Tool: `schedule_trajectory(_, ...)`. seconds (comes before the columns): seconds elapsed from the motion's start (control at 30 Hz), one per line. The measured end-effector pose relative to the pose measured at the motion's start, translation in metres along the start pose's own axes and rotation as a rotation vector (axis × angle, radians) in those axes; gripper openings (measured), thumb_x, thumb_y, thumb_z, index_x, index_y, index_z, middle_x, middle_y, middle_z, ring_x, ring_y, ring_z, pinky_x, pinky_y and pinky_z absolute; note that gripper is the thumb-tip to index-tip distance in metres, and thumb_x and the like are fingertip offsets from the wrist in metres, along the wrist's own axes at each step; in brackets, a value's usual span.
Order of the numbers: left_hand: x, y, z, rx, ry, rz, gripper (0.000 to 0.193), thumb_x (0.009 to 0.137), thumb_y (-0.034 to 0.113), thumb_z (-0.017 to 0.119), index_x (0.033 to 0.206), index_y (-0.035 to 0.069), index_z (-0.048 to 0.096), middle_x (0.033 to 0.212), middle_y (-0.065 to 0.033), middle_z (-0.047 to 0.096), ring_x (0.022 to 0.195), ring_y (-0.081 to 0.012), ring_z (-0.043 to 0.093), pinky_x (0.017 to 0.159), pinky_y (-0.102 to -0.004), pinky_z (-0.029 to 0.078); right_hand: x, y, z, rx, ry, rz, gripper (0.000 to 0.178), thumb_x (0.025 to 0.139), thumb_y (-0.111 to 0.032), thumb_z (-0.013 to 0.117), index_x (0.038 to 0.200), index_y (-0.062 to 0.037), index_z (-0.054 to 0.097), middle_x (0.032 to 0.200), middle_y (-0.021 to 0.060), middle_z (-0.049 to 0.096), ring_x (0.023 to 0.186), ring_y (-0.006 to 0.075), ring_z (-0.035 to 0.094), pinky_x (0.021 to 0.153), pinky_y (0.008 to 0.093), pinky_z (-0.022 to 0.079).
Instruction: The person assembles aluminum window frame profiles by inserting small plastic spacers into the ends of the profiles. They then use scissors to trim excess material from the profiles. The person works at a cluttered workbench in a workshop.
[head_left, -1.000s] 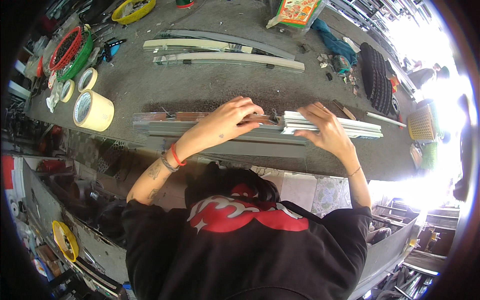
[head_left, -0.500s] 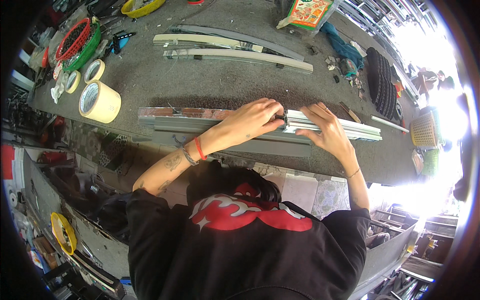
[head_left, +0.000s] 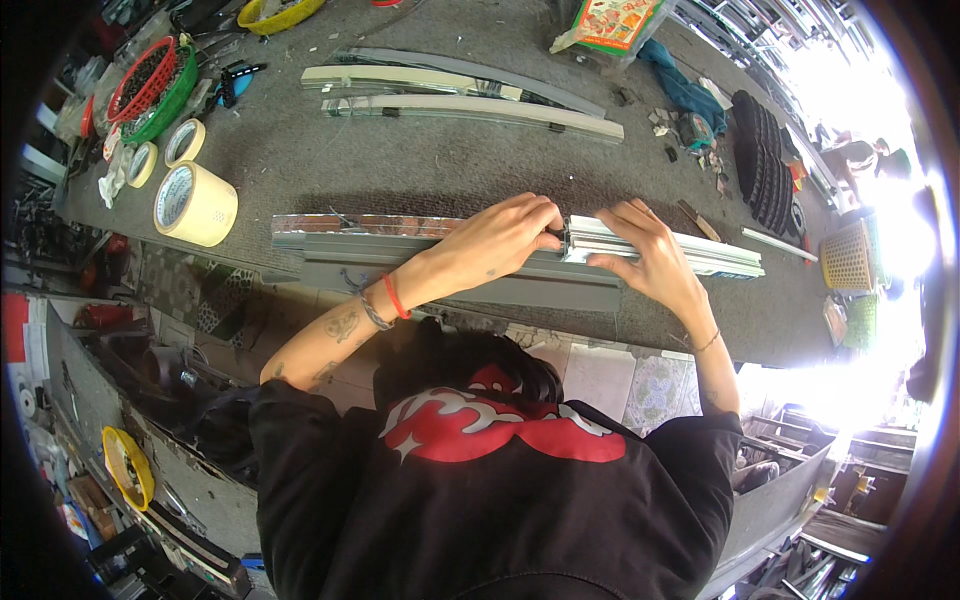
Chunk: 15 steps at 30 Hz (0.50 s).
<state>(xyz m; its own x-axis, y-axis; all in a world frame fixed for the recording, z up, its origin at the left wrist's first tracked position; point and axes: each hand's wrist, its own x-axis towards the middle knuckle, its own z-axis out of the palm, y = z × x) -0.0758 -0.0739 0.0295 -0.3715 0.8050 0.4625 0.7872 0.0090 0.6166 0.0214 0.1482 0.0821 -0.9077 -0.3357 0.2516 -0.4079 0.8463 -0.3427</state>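
Note:
My right hand (head_left: 645,243) grips a bundle of silver-white aluminium profiles (head_left: 715,256), thumb on the near side and fingers over the far side. At the left end of that bundle is my left hand (head_left: 515,230), its fingers curled and pinched together. Whatever lies between those fingertips is hidden. Under my left wrist run long grey profiles (head_left: 370,250), lying along the near edge of the bench. A brown-and-silver patterned strip (head_left: 370,225) lies along their far side.
Several long pale strips (head_left: 470,108) lie farther back on the carpeted bench (head_left: 260,120). Tape rolls (head_left: 215,205) stand at the left beside red and green baskets (head_left: 165,105). A wooden-handled tool (head_left: 700,222), a white rod (head_left: 778,244) and black ribbed pieces (head_left: 762,165) lie at the right.
My left hand has shifted very slightly left, and its fingertips now sit a little clear of the bundle's end face. My right hand keeps nearly the same grip.

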Motion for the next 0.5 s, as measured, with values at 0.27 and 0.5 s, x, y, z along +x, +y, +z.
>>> schedule_trajectory(0.27,-0.0021,0.0033,0.0036,-0.009,0.032,-0.069,0.021,0.090,0.018,0.060,0.099,0.001,0.051,0.095,-0.0143,0.058,0.092,-0.0335,0.059,0.079,-0.0438,0.047,0.0053,0.0019,-0.0063,0.096,-0.072,0.055,0.050,0.072,-0.028,0.077,0.108,0.0044,0.064,0.095,0.0142,0.061,0.090,0.0316,0.057,0.079,0.0409,0.047)
schedule_trajectory(0.5,-0.0009,0.0006,0.0035,0.004,0.036,-0.012,0.019,0.092,0.016,0.058,0.100,0.001,0.050,0.096,-0.0141,0.058,0.092,-0.0328,0.059,0.079,-0.0440,0.047,0.0076,0.0010,-0.0071,0.128,-0.109,0.110,0.051,0.073,-0.029,0.077,0.109,0.0039,0.064,0.097,0.0145,0.061,0.092,0.0320,0.057,0.080,0.0418,0.047)
